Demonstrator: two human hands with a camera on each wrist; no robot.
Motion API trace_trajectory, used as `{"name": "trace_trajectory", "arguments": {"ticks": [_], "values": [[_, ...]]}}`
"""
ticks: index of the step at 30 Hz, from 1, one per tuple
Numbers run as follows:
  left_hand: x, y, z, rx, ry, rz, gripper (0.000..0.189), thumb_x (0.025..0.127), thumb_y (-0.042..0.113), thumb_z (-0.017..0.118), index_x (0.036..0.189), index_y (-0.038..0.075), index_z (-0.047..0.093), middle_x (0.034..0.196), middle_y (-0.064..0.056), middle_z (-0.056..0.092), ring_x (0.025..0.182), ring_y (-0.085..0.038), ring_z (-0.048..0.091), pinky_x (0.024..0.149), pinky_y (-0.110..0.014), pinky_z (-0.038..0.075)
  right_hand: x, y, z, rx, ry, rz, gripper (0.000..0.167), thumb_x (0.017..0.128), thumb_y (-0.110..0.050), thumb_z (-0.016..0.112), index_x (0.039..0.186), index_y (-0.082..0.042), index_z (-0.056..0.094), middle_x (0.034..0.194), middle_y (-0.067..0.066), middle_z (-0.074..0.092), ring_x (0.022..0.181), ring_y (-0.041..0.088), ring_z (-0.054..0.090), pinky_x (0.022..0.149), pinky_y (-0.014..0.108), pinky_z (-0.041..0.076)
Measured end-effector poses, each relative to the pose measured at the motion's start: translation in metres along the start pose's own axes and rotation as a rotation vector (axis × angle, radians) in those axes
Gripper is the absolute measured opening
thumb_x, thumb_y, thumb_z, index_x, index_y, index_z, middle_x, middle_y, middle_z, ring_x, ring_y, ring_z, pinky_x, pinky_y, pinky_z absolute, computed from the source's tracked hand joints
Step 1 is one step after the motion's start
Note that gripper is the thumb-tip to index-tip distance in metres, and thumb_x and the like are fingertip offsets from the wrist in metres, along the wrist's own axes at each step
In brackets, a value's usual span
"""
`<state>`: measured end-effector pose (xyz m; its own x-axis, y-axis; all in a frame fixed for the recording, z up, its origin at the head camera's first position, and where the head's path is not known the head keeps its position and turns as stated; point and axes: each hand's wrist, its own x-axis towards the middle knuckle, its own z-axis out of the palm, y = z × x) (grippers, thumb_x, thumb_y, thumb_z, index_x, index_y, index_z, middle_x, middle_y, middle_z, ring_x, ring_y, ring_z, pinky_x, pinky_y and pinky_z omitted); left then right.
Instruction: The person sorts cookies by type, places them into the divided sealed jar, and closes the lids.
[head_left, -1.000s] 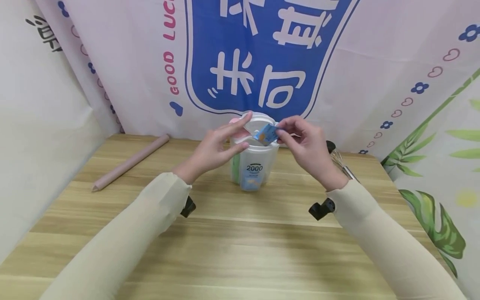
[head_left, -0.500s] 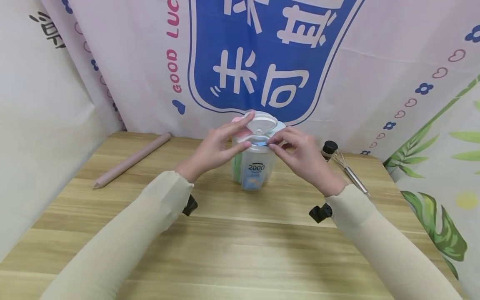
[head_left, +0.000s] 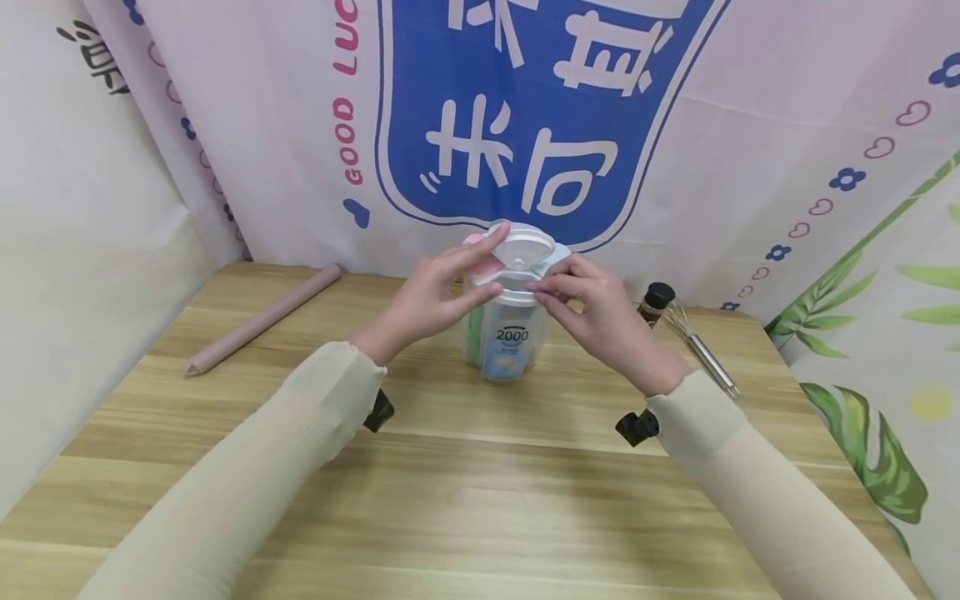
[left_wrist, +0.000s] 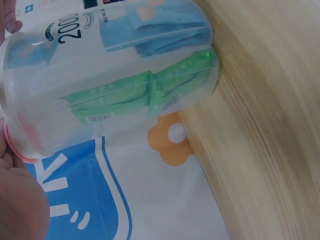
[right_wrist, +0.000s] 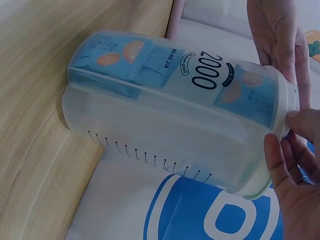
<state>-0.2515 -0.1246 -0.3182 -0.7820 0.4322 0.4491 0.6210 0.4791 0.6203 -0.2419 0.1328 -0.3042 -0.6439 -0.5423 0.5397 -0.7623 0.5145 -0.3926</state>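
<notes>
A clear plastic storage canister (head_left: 504, 343) marked "2000" stands upright at the table's back, with coloured flip lids. Its front white flip lid (head_left: 525, 248) is raised. My left hand (head_left: 435, 287) lays straight fingers against that lid, thumb at the rim. With thumb and fingertips at the opening, my right hand (head_left: 592, 304) pinches a blue packet (right_wrist: 247, 95); the packet's body hangs inside the upper front compartment, and its held edge is hidden. More blue packets (right_wrist: 112, 57) lie at that compartment's bottom. Green packets (left_wrist: 112, 100) fill part of a neighbouring compartment.
A pinkish rolled tube (head_left: 262, 321) lies on the wooden table (head_left: 480, 500) at back left. Right of the canister are a black-capped bottle (head_left: 657, 300) and a metal whisk (head_left: 705, 354). A printed cloth (head_left: 285, 167) hangs directly behind.
My right hand has lowered the blue packet from above the opening into the front compartment. My left hand has stayed at the lid and rim.
</notes>
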Motion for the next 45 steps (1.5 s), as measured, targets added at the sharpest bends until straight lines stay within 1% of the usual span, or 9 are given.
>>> {"name": "trace_trajectory", "arguments": {"ticks": [6, 15, 24, 29, 32, 35, 38, 42, 45], "values": [[0.0000, 0.0004, -0.0006, 0.003, 0.005, 0.000, 0.070, 0.103, 0.027, 0.069, 0.164, 0.034, 0.035, 0.165, 0.000, 0.047, 0.149, -0.024, 0.051, 0.126, -0.049, 0.041, -0.0002, -0.0001, -0.0006, -0.004, 0.002, -0.018, 0.015, 0.096, -0.004, 0.074, 0.110, 0.000, 0.081, 0.110, 0.013, 0.069, 0.095, 0.021, 0.064, 0.074, 0.027, 0.057], [0.0007, -0.0001, -0.0009, 0.005, 0.008, 0.012, 0.071, 0.102, 0.027, 0.069, 0.164, 0.033, 0.035, 0.165, -0.001, 0.047, 0.148, -0.024, 0.052, 0.125, -0.049, 0.042, -0.0007, 0.0005, -0.0002, -0.007, 0.005, -0.031, 0.017, 0.096, -0.004, 0.074, 0.111, -0.001, 0.081, 0.110, 0.013, 0.069, 0.093, 0.021, 0.064, 0.073, 0.029, 0.057], [0.0002, 0.0008, -0.0018, 0.005, -0.003, -0.009, 0.071, 0.102, 0.028, 0.070, 0.164, 0.035, 0.034, 0.166, 0.002, 0.045, 0.152, -0.024, 0.048, 0.127, -0.050, 0.039, -0.0018, 0.0025, 0.0008, 0.001, 0.024, -0.055, 0.017, 0.095, -0.003, 0.075, 0.110, -0.001, 0.081, 0.110, 0.013, 0.071, 0.094, 0.021, 0.066, 0.076, 0.022, 0.056], [0.0009, 0.0010, -0.0014, 0.004, -0.003, -0.006, 0.070, 0.103, 0.029, 0.069, 0.163, 0.035, 0.035, 0.167, 0.003, 0.044, 0.153, -0.024, 0.047, 0.128, -0.050, 0.038, -0.0019, 0.0034, 0.0002, -0.002, 0.020, -0.047, 0.016, 0.096, -0.003, 0.074, 0.109, -0.001, 0.081, 0.111, 0.013, 0.071, 0.095, 0.021, 0.066, 0.076, 0.027, 0.059], [0.0011, 0.0008, -0.0007, 0.004, -0.004, -0.009, 0.070, 0.103, 0.029, 0.069, 0.163, 0.035, 0.035, 0.166, 0.003, 0.045, 0.152, -0.024, 0.047, 0.128, -0.050, 0.038, -0.0016, 0.0027, -0.0021, 0.004, 0.007, -0.028, 0.014, 0.097, -0.004, 0.073, 0.109, -0.002, 0.080, 0.111, 0.012, 0.072, 0.094, 0.020, 0.068, 0.077, 0.029, 0.062], [0.0013, -0.0001, -0.0005, 0.009, -0.004, -0.007, 0.070, 0.103, 0.029, 0.069, 0.163, 0.035, 0.035, 0.166, 0.001, 0.046, 0.152, -0.025, 0.047, 0.128, -0.051, 0.037, -0.0011, 0.0014, -0.0058, 0.027, -0.008, 0.016, 0.014, 0.100, -0.007, 0.070, 0.111, -0.002, 0.078, 0.110, 0.011, 0.073, 0.094, 0.019, 0.069, 0.080, 0.032, 0.064], [0.0015, -0.0004, -0.0007, 0.012, -0.003, -0.005, 0.071, 0.102, 0.028, 0.070, 0.163, 0.035, 0.035, 0.166, 0.002, 0.045, 0.154, -0.025, 0.044, 0.129, -0.052, 0.035, -0.0001, 0.0010, -0.0083, 0.074, -0.004, 0.077, 0.017, 0.103, -0.010, 0.067, 0.114, -0.001, 0.075, 0.108, 0.011, 0.073, 0.094, 0.018, 0.070, 0.082, 0.026, 0.064], [0.0009, -0.0003, -0.0017, 0.002, -0.001, -0.004, 0.071, 0.102, 0.028, 0.070, 0.163, 0.034, 0.036, 0.167, 0.005, 0.042, 0.157, -0.024, 0.040, 0.131, -0.052, 0.031, 0.0028, 0.0029, -0.0069, 0.159, 0.070, 0.154, 0.018, 0.104, -0.010, 0.064, 0.117, 0.002, 0.071, 0.110, 0.014, 0.072, 0.095, 0.017, 0.067, 0.079, 0.013, 0.059], [0.0007, 0.0001, -0.0022, -0.005, -0.002, -0.004, 0.070, 0.102, 0.029, 0.070, 0.163, 0.035, 0.036, 0.168, 0.006, 0.042, 0.155, -0.023, 0.042, 0.130, -0.051, 0.033, 0.0076, 0.0044, -0.0066, 0.243, 0.152, 0.209, 0.022, 0.106, -0.010, 0.062, 0.120, 0.006, 0.068, 0.114, 0.019, 0.070, 0.098, 0.017, 0.065, 0.079, 0.010, 0.058]]}}
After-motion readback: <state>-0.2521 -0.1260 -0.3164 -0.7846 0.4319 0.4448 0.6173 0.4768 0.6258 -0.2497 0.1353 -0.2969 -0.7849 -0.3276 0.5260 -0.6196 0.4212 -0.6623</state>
